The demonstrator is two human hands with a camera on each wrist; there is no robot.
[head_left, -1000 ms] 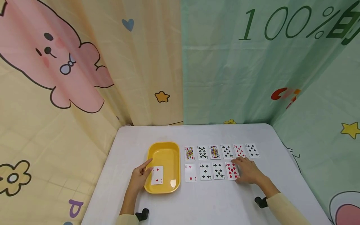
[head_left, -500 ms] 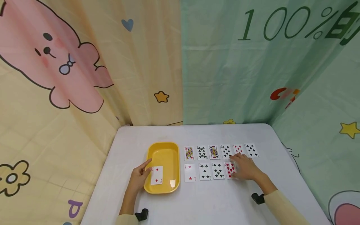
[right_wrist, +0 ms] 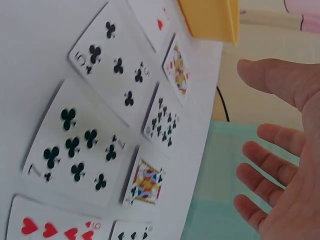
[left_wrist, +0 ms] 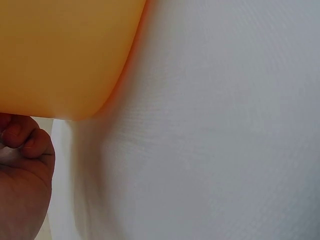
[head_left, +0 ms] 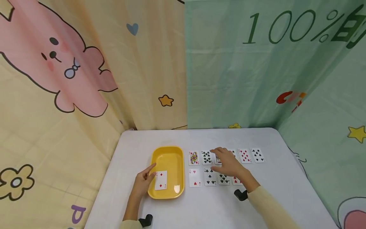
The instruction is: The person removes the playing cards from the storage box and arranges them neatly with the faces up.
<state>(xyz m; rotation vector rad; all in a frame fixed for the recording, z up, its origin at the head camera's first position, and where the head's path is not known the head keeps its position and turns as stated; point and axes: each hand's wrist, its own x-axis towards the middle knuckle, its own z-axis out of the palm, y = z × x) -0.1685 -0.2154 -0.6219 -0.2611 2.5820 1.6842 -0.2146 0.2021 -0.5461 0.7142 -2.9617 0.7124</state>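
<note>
My left hand (head_left: 142,183) holds the left rim of a yellow tray (head_left: 166,149), thumb and index finger at its edge. Its other fingers (left_wrist: 31,142) are curled beside the tray's outer wall in the left wrist view. A two of diamonds (head_left: 161,180) lies face up in the tray. My right hand (head_left: 227,163) hovers over two rows of face-up playing cards, fingers and thumb spread with nothing between them. Near its fingertips are a ten of clubs (head_left: 207,157) and a five of clubs (head_left: 210,178). The hand partly covers a king (right_wrist: 145,182) in the head view.
At the rows' left end lie a diamond face card (head_left: 193,158) and a two of hearts (head_left: 195,178). A seven of clubs (right_wrist: 75,145) and a hearts card (right_wrist: 50,225) continue the near row. Curtains (head_left: 228,79) hang behind the white table (head_left: 200,210).
My right hand has left the hearts card toward the right of the near row and moved left over the middle cards. My left hand stays at the tray.
</note>
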